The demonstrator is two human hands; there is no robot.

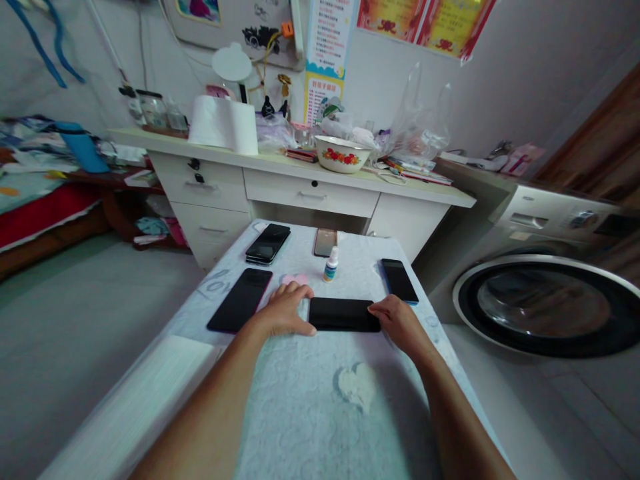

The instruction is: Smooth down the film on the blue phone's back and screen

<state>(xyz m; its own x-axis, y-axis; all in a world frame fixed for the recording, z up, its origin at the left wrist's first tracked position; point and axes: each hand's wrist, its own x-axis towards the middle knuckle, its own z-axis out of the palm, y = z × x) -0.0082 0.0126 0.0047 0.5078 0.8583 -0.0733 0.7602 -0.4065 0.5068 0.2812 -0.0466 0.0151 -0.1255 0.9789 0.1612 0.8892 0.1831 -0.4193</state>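
Note:
A black phone (344, 315) lies sideways on the cloth-covered table, screen up. My left hand (287, 311) is at its left end, thumb and fingers spread apart, with nothing seen between them. Over the phone's right end, my right hand (395, 319) has its fingertips pressed together; whatever they pinch is too small to make out. Just beyond the phone stands a small white bottle (331, 265) with a blue label. A larger dark tablet (241, 300) rests left of my left hand, and another phone (399, 280) lies beyond my right hand.
Stacked phones (269, 243) lie at the table's far left, and a brownish phone (325, 243) at its far edge. A white board (135, 407) is at the near left. Behind is a white desk (200, 160) with a flowered bowl (342, 155); a washing machine (540, 280) stands right.

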